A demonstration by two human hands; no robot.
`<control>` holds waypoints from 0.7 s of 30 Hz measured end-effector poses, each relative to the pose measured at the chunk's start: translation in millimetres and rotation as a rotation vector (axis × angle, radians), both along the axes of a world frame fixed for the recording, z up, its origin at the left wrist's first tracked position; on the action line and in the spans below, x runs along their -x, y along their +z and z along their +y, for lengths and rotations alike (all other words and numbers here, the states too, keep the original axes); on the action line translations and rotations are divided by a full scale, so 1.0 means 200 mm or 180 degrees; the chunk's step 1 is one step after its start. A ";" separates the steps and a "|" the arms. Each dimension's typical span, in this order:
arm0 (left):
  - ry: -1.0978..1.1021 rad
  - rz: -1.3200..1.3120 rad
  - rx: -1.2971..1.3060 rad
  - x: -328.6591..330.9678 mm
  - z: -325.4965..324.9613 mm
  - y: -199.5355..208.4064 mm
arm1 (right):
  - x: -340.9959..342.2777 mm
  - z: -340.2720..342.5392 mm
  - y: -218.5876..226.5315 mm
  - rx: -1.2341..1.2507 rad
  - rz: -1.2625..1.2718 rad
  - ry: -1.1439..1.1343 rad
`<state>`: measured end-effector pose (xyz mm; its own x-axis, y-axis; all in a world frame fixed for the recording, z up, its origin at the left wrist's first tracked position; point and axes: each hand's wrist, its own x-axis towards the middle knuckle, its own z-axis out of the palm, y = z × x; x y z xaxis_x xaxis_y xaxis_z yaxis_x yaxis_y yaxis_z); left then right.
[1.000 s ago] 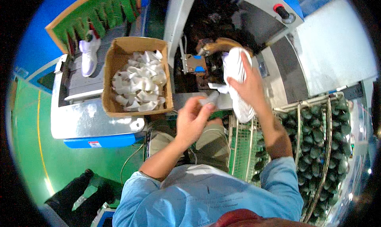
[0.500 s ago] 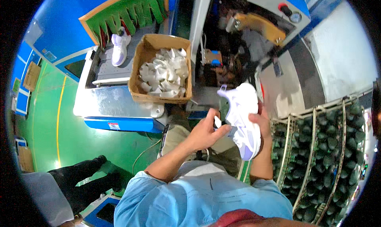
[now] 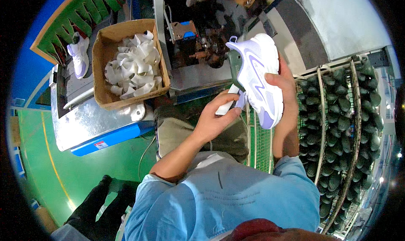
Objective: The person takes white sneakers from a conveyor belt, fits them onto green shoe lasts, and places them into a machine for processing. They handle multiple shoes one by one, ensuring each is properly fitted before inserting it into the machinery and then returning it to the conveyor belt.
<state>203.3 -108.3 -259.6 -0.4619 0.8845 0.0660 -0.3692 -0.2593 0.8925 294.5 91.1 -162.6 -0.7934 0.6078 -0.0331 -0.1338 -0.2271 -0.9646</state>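
My right hand point(image 3: 283, 83) is closed around the sole side of a white and lavender sneaker point(image 3: 263, 87), with the thumb on its sole edge. The shoe is tilted, its toe toward me. A dark green shoe last point(image 3: 235, 66) shows in its opening. Beside the laces, my left hand point(image 3: 216, 116) pinches a white strip point(image 3: 228, 99) between thumb and fingers. The lavender tongue point(image 3: 241, 99) lies right by those fingertips; whether they also grip it, I cannot tell.
On the left, a cardboard box point(image 3: 99, 89) holds crumpled white strips. Past it, another sneaker point(image 3: 79, 57) sits on a conveyor point(image 3: 93, 86) before a green fringed curtain point(image 3: 80, 17). A dark machine point(image 3: 211, 19) stands ahead. Right, a rack point(image 3: 320, 110) carries many dark lasts. Someone's legs point(image 3: 99, 203) show lower left.
My view has swung to the right. The sneaker has turned so its side and the last now show. My left hand stays by the laces, with more of the white strip in sight.
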 end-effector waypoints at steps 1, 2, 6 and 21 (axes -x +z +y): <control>0.0179 0.0525 -0.0084 0.04 0.03 0.00 | 0.06 -0.01 0.09 -0.0583 -0.0238 0.0017; 0.0351 0.1043 -0.0149 0.08 0.06 0.00 | 0.11 -0.02 0.16 -0.1153 -0.0479 0.0022; 0.0069 0.0669 0.0062 0.20 0.17 0.15 | 0.29 0.03 0.36 -0.1722 -0.0758 0.0119; -0.0519 -0.1595 0.0127 0.37 0.57 -0.13 | 0.88 0.17 0.27 -0.4547 -0.2614 0.0519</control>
